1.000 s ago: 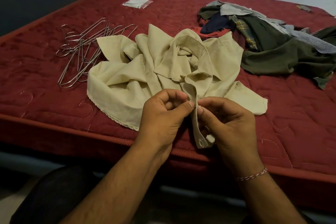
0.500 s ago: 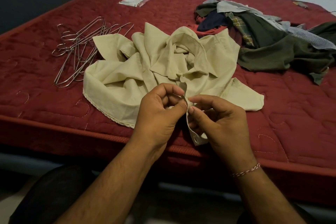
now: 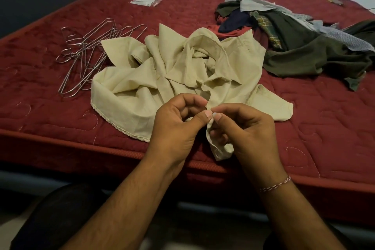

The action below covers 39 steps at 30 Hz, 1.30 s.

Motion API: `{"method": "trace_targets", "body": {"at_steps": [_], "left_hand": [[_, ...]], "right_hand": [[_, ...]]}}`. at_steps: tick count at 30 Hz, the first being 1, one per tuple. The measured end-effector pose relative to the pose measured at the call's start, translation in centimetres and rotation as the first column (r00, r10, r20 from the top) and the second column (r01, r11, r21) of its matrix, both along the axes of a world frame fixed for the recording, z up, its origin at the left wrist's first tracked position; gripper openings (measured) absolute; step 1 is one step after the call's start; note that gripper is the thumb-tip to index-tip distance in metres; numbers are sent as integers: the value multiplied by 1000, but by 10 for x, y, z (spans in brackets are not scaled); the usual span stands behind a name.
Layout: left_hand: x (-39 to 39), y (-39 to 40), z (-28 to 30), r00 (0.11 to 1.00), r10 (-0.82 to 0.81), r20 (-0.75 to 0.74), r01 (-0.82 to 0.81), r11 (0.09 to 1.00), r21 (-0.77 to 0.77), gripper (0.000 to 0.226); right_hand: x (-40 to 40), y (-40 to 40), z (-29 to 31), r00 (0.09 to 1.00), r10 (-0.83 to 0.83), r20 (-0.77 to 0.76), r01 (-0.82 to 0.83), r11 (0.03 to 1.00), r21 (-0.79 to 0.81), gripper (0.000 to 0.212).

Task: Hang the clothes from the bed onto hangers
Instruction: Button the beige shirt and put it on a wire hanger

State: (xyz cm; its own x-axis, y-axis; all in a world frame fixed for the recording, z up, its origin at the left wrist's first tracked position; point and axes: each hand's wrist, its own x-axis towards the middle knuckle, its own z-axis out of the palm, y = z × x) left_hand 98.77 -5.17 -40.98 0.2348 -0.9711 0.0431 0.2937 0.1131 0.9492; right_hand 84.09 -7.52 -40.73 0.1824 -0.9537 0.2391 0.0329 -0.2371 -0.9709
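While both thumbs pinch the shirt's (image 3: 178, 71) front edge (a button, I'd guess), the left hand (image 3: 178, 126) and right hand (image 3: 245, 130) should work it slowly. The shirt lies crumpled on the bed (image 3: 324, 128), hangers (image 3: 89, 57) just beside.

Dim, soft indoor light; muted colours, slight blur, wide-angle bending at edges.

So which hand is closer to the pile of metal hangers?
Left. The left hand pinches the cream shirt on the side where the metal hangers lie; the right hand pinches the same edge on the side away from them.
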Motion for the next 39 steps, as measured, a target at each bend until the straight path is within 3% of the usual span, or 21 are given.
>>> {"method": "trace_targets", "body": {"at_steps": [5,8,11,14,16,18,20,22,24,26,28,30,31,32,33,34,35,36,37,38,39], "left_hand": [[1,0,5,999,34,32,-34,999,-2,21],[16,1,15,945,73,318,-43,994,-99,26],[40,3,23,836,118,535,-5,978,-208,24],[62,3,22,605,26,796,131,983,-132,14],[71,2,17,330,-120,936,236,971,41,39],[72,0,10,175,-124,977,269,960,73,49],[65,2,7,218,75,973,235,964,-127,27],[60,4,12,441,286,851,113,922,-369,8],[59,8,24,620,408,671,-28,865,-501,8],[65,7,47,706,386,593,-21,849,-528,12],[83,-4,84,759,155,632,173,888,-425,9],[103,-30,129,662,-297,688,488,867,-95,7],[112,-51,152,545,-413,730,564,825,47,8],[115,-74,169,402,-394,826,532,835,140,8],[112,-99,186,243,-239,940,422,899,120,8],[104,-124,201,85,35,996,260,964,-56,12],[93,-142,214,-3,341,940,98,936,-339,14],[78,-150,228,-4,556,831,-5,831,-556,13],[65,-151,237,31,694,719,-58,720,-692,13],[53,-147,242,69,767,638,-83,642,-762,14],[44,-140,242,112,784,610,-93,620,-779,17]], "right_hand": [[-4,-1,2,1000,-18,2,18,999,28,11],[-16,1,5,950,-30,-309,-20,988,-154,9],[-26,2,7,768,-40,-639,-191,939,-288,22],[-28,-1,5,705,-28,-709,-291,900,-325,18],[-29,-2,5,721,-38,-691,-283,895,-344,7],[-29,1,8,784,-50,-619,-215,913,-346,4],[-28,4,12,883,-42,-468,-122,942,-314,5],[-29,6,16,953,-51,-299,-39,956,-289,7],[-31,6,22,977,-83,-195,17,947,-321,8],[-34,0,32,982,-104,-158,42,934,-354,7],[-44,-18,59,980,5,-201,-67,950,-304,5],[-57,-49,102,883,298,-362,-348,934,-80,5],[-62,-68,127,795,379,-474,-426,905,8,6],[-64,-89,147,703,362,-612,-429,902,41,8],[-61,-113,167,641,186,-744,-342,938,-60,11],[-55,-133,187,567,-147,-810,-193,933,-304,14],[-46,-146,203,529,-491,-692,5,818,-576,15],[-36,-150,219,524,-701,-484,192,651,-734,16],[-25,-148,228,534,-780,-325,296,533,-793,17],[-15,-141,234,531,-808,-254,335,476,-813,18],[-9,-135,233,531,-805,-265,338,488,-805,17]]}}
